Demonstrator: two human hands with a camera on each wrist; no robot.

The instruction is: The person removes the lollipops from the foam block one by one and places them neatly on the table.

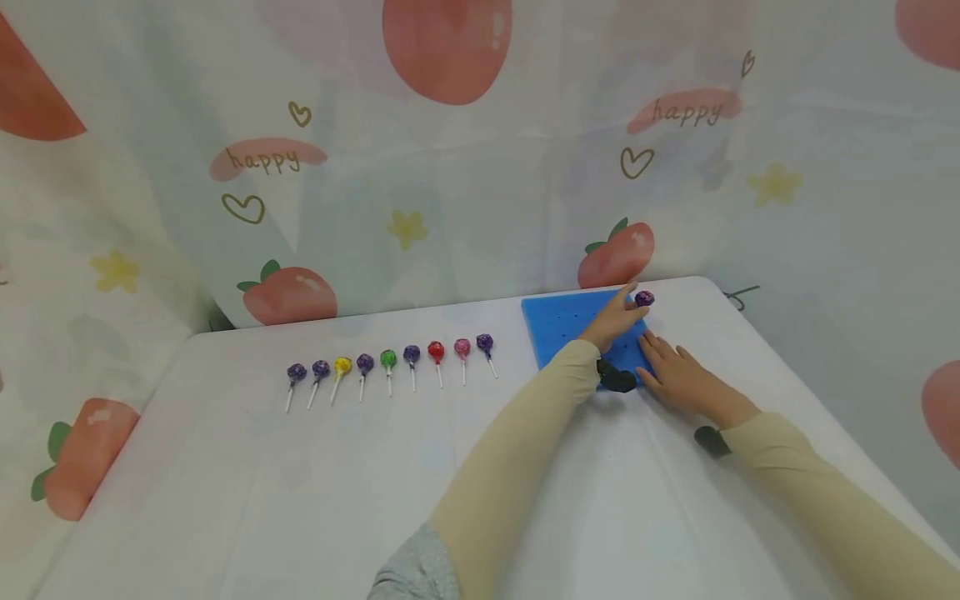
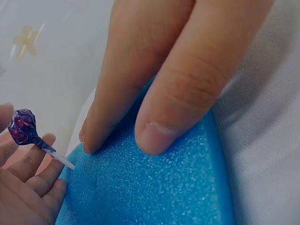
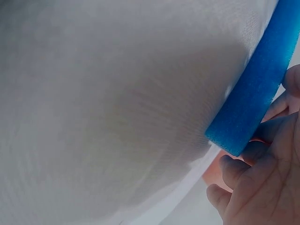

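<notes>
A blue foam board point(image 1: 551, 329) with small holes lies on the table at the right. My left hand point(image 1: 613, 322) is over its far right part, fingers spread beside a purple lollipop point(image 1: 644, 298). In the left wrist view, that lollipop's white stick point(image 2: 63, 160) meets the foam at a tilt, and a fingertip of the left hand point(image 2: 30, 187) is right at the candy's edge. My right hand point(image 1: 686, 379) rests at the board's right edge with extended fingers. Two of its fingers point(image 2: 173, 98) press on the foam's top in the left wrist view.
Left of the board, several wrapped lollipops lie in a row, among them a yellow one point(image 1: 342, 365), a green one point(image 1: 387, 358), a red one point(image 1: 436, 352) and a pink one point(image 1: 462, 346). A printed curtain point(image 1: 480, 183) hangs behind the white table point(image 1: 300, 492).
</notes>
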